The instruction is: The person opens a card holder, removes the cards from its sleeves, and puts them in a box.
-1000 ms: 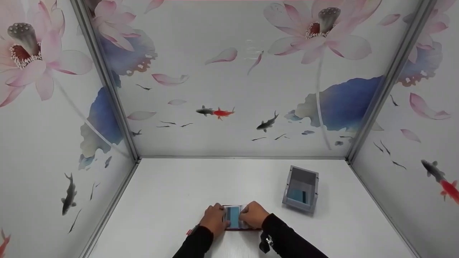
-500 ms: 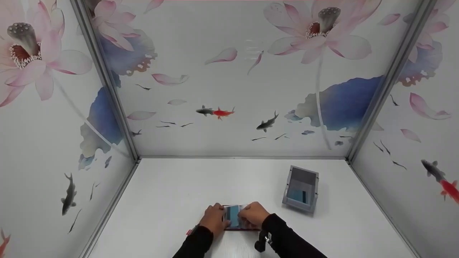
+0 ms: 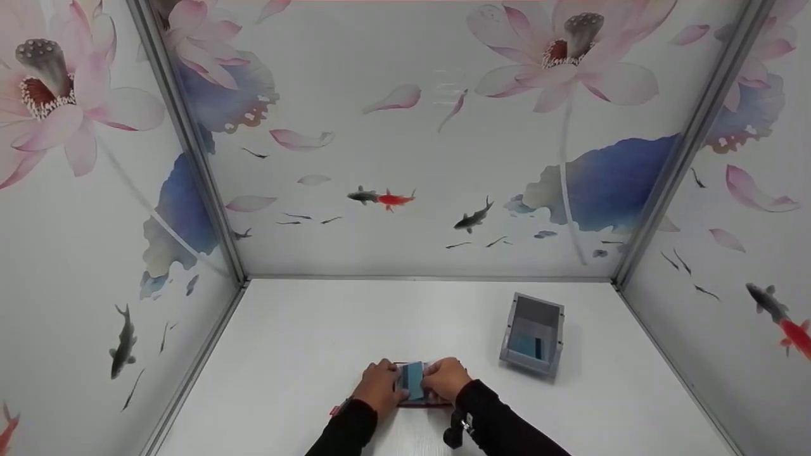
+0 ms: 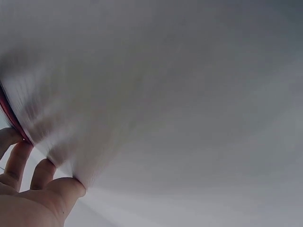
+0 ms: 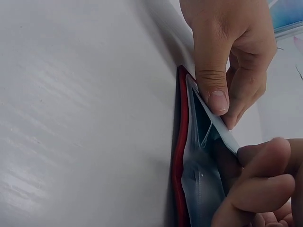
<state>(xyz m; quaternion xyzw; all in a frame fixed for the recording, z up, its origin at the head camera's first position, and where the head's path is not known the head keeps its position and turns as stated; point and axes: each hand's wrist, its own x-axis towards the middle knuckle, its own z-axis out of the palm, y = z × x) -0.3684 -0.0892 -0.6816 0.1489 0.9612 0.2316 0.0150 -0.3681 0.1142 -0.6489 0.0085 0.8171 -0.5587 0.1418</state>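
A small card holder [image 5: 179, 165] with a red edge and clear plastic pockets lies on the white table. In it is a blue card [image 3: 413, 381] with a dark stripe, its right side tipped up. My left hand [image 3: 378, 387] grips the holder's left end, thumb on top; its fingertips also show against the red edge [image 4: 13, 118] in the left wrist view. My right hand [image 3: 445, 380] pinches the card's right edge at the pocket opening. In the right wrist view the right hand [image 5: 265, 184] is lower right, with the left hand [image 5: 227, 61] above. My right hand covers the holder's right end.
A grey bin [image 3: 531, 335] stands at the back right of the table [image 3: 304, 329], with another blue card [image 3: 524, 346] inside it. Printed wall panels [image 3: 412, 145] with lotus and fish close off the back and both sides.
The card has tilted a little more, its right side lifting. My right hand and sleeve have shifted slightly left. My left hand stays in place.
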